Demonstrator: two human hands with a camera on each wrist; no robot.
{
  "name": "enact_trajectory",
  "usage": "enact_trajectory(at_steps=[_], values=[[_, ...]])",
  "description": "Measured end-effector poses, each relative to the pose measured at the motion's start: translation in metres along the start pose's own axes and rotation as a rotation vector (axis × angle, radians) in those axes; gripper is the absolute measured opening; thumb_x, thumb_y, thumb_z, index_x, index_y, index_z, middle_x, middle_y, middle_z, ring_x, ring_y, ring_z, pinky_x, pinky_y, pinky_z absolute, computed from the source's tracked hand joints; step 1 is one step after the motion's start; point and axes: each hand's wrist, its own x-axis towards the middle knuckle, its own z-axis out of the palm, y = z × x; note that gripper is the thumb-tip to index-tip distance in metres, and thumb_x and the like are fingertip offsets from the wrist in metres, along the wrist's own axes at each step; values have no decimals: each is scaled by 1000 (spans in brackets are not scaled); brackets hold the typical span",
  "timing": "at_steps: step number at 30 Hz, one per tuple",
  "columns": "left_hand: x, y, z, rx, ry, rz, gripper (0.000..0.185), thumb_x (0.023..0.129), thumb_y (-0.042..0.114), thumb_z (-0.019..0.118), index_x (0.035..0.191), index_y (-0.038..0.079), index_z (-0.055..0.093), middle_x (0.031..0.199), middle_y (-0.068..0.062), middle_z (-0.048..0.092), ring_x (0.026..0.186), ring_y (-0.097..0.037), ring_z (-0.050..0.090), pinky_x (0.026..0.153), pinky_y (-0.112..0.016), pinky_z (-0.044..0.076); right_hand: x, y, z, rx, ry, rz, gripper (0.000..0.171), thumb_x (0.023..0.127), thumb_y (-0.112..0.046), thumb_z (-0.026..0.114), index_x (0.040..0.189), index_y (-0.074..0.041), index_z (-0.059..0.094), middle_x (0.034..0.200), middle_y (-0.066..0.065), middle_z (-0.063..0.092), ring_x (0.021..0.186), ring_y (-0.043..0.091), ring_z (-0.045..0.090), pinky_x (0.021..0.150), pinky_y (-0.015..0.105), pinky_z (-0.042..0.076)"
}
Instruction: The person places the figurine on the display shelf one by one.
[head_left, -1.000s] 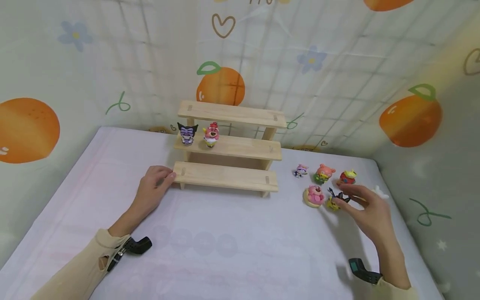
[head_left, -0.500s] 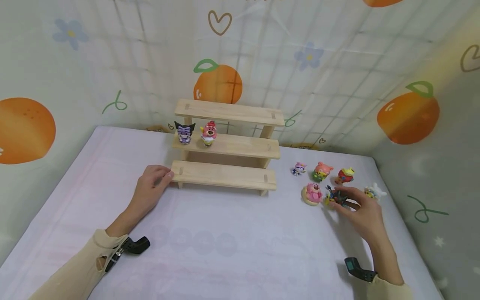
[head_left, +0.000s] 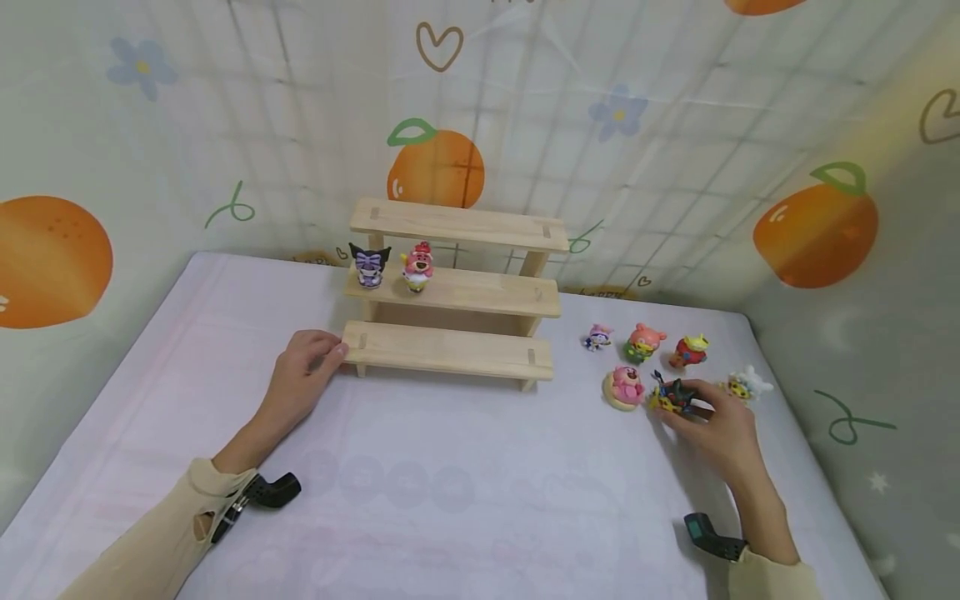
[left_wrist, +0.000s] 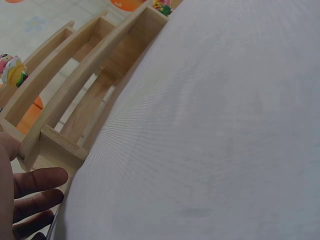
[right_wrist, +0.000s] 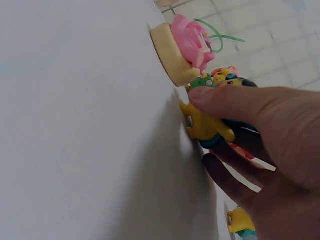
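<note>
In the head view my right hand (head_left: pixel 716 429) holds a small figurine (head_left: pixel 672 396) with a yellow body and dark ear-like parts. In the right wrist view its yellow legs (right_wrist: pixel 202 122) hang close over the white cloth. My thumb covers part of it, with fingers on the far side. My left hand (head_left: pixel 303 371) touches the left end of the lowest board of a three-step wooden display shelf (head_left: pixel 450 350). In the left wrist view its fingers (left_wrist: pixel 40 181) extend loosely below the board end. A purple-and-black figurine (head_left: pixel 369 267) and a pink bear figurine (head_left: pixel 417 268) stand on the middle step.
Beside the held figurine sits a pink figurine on a cream base (head_left: pixel 624 388). Behind are a small purple-white figurine (head_left: pixel 597 337), a pink-headed one (head_left: pixel 643 343) and a red one (head_left: pixel 688 352). A white-eared figurine (head_left: pixel 746 383) lies right. A printed curtain (head_left: pixel 525 108) hangs behind the table.
My right hand has closed around the yellow-and-dark figurine and shifted slightly left, uncovering the white-eared figurine. The left hand stays at the shelf's end. The head view shifted slightly.
</note>
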Motion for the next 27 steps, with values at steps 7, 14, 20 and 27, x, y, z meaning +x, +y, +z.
enact_trajectory(at_steps=[7,14,20,27], values=[[0,1,1,2,6,8,33,107,26,62,91,1,77,119,-17,69,125,-35,55,109,-55,41,-1,-2,-1,-31,39,12,60,93,-31,83,138,1,61,132,31,64,115,47,64,92,49,61],[1,3,0,-9,18,19,32,107,23,62,89,1,78,117,-17,69,123,-34,56,108,-55,40,-5,-9,-14,-72,60,41,63,94,-36,82,139,1,59,131,34,64,113,53,66,75,34,55],[2,3,1,-8,20,34,31,107,23,63,89,2,78,117,-17,70,124,-34,56,108,-54,41,-8,-20,-23,-75,113,17,62,93,-34,82,138,2,60,127,33,66,114,53,65,81,46,52],[0,2,-1,-3,17,31,32,107,23,62,88,2,78,117,-17,70,124,-34,56,108,-55,41,-12,-43,-27,-75,138,-16,65,91,-32,85,139,2,60,127,33,66,112,52,65,79,35,53]])
